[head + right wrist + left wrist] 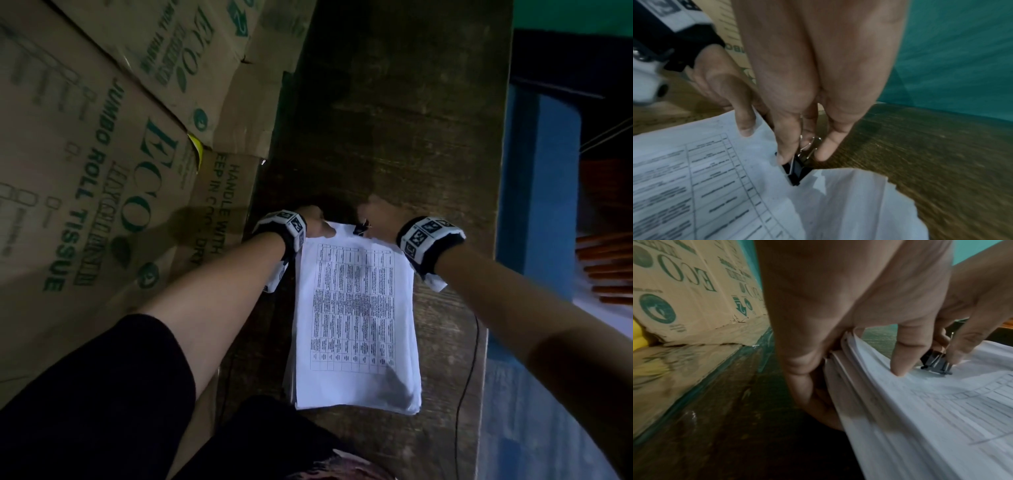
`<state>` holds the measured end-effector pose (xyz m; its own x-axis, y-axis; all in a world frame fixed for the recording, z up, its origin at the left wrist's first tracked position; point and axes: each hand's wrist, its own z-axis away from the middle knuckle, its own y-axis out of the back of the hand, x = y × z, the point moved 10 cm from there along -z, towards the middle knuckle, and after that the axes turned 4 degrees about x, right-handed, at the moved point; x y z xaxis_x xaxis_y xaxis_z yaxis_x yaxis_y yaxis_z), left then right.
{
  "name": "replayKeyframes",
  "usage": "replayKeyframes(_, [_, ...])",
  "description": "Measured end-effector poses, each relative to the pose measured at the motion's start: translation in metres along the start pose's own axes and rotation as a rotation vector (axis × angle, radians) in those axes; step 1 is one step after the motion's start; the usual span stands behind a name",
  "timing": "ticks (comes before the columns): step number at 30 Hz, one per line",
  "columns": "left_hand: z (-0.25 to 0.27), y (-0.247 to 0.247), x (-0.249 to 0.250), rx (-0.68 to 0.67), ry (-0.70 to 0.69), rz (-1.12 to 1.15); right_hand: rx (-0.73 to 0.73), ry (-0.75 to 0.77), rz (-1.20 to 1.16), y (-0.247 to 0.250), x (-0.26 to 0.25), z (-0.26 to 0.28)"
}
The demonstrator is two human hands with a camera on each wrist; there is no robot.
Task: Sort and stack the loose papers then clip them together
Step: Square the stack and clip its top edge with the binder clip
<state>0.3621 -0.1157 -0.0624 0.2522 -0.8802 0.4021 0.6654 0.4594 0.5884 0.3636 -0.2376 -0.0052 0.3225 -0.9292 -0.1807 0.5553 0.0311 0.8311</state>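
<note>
One stack of papers [356, 318] lies on the dark wooden table [404, 102], top sheet printed w/ a table grid, long side running away from the person. All places below are given rel. to that stack. At its far edge, near the middle, sits a black binder clip [362, 228] w/ silver wire handles, its mouth on the paper edge; the right wrist view shows the clip body [797, 170] biting onto the sheets. Right hand [380, 219] is just past the far edge, thumb and fingers pinching the wire handles together; fingertips [785, 155] are down on the clip. Left hand [313, 221] is at the far left corner, fingers curled under the sheets and thumb on top, gripping the corner; in the left wrist view the sheet edges [846, 363] fan slightly where they are gripped, and one finger [904, 353] presses on the top sheet just beside the clip [937, 363]. Both wrists carry black-and-white marker bands. Left of the stack, cardboard boxes [102, 171] w/ green print stand against the table side. Right of the stack, beyond the table edge, is a blue surface [541, 192] and some orange sticks [606, 270]. A thin black cable [462, 377] runs along the table on the near right side.
</note>
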Motion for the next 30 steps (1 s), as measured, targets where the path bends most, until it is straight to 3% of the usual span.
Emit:
replayKeyframes(8, [-0.002, 0.002, 0.007, 0.003, -0.087, 0.000, -0.086, 0.037, 0.120, -0.004, -0.004, -0.005])
replayKeyframes(17, [0.014, 0.010, 0.020, 0.001, -0.232, 0.023, -0.066, 0.089, 0.162, 0.027, -0.001, 0.009])
replayKeyframes(25, [0.046, 0.023, 0.041, 0.103, -0.395, 0.083, -0.012, 0.115, 0.206, 0.041, -0.013, 0.020])
replayKeyframes(30, [0.061, 0.023, 0.045, 0.113, -0.425, 0.097, 0.022, 0.112, 0.246, 0.055, -0.020, 0.026])
